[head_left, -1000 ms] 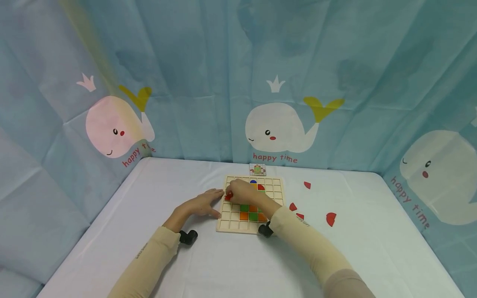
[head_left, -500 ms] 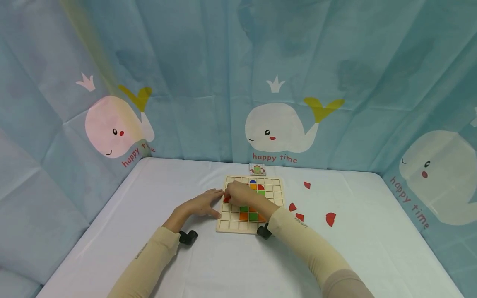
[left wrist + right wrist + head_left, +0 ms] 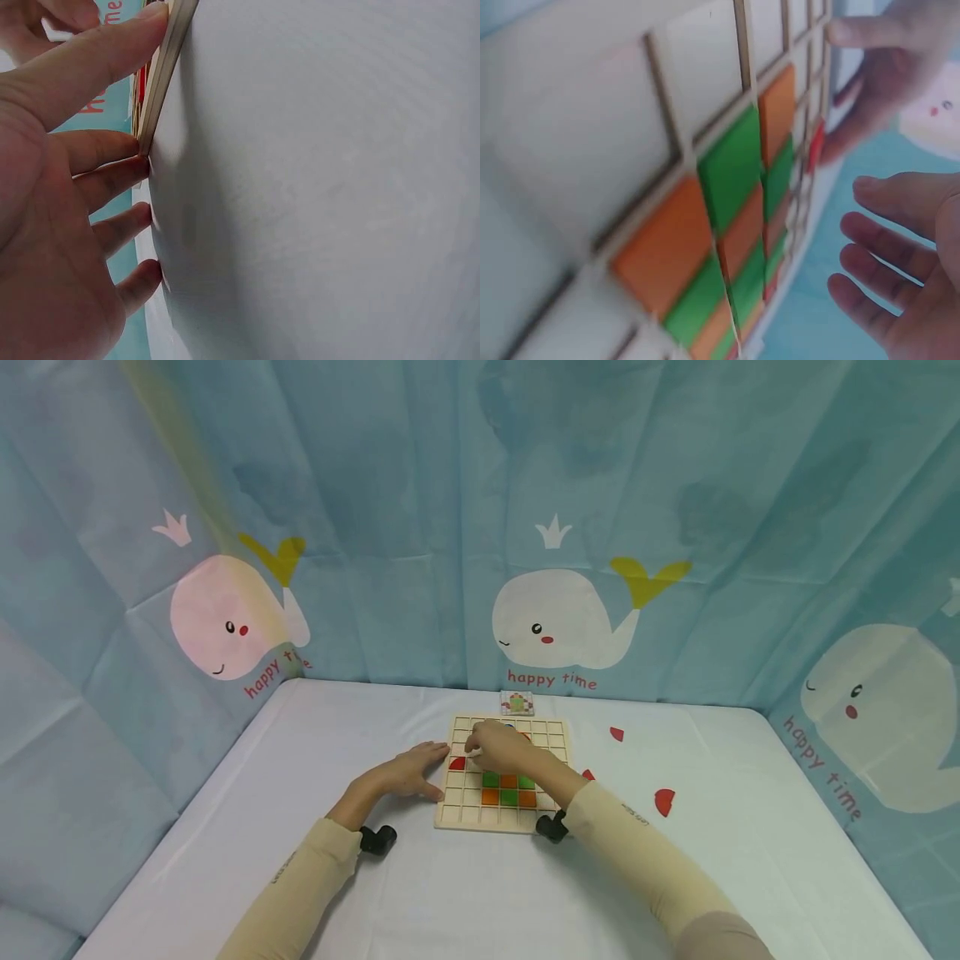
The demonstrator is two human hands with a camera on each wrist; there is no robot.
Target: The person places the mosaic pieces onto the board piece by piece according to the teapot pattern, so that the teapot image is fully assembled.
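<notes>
A wooden grid board (image 3: 452, 814) lies on the table, with green tiles (image 3: 731, 169) and orange tiles (image 3: 667, 247) in its middle cells. A red quarter-circle piece (image 3: 457, 763) sits in a cell at the board's left side. My left hand (image 3: 408, 770) touches the board's left edge with thumb and fingertips, fingers spread. Over the upper left of the board hovers my right hand (image 3: 501, 748), its fingers loosely bent and holding nothing in the right wrist view. It hides several upper cells and part of a blue piece.
Loose red pieces lie right of the board: one far back (image 3: 617, 734), one beside the right forearm (image 3: 588, 774), and a rounded one (image 3: 664, 802) farther right. A small pattern card (image 3: 517, 703) rests behind the board. A blue whale-print curtain (image 3: 420, 610) hangs behind the white table.
My right hand has let go of the red quarter-circle piece, which stays in the left-side cell. The hand has shifted right and off it. My left hand has not moved.
</notes>
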